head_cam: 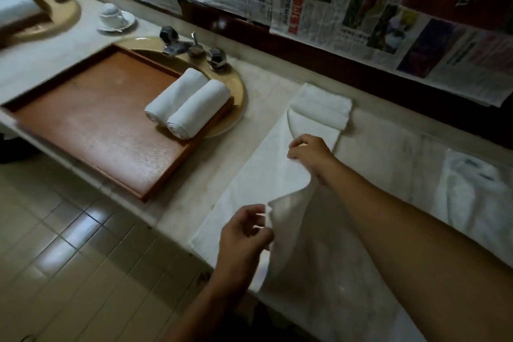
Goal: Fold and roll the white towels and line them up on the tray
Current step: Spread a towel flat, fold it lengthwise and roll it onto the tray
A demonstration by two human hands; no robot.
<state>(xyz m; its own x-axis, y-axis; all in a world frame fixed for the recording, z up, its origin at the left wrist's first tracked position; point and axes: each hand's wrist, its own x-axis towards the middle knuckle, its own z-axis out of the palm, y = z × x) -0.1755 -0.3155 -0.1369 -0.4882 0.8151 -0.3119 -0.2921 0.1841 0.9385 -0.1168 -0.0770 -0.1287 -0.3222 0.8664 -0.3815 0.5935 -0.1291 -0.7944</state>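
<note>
A white towel (258,175) lies spread along the marble counter, its right long edge lifted and folded over toward the left. My right hand (308,153) pinches that lifted edge near the towel's far half. My left hand (244,228) pinches the same edge near the front. Folded white towels (322,108) lie stacked at the far end of the spread towel. Two rolled white towels (188,103) lie side by side at the right end of the wooden tray (91,119), which rests over the sink.
A tan sink basin (236,91) with a chrome tap and handles (191,47) sits under the tray. A cup on a saucer (115,16) stands farther left. A white plastic bag (477,197) lies on the counter at right. Newspaper covers the wall behind; tiled floor lies below.
</note>
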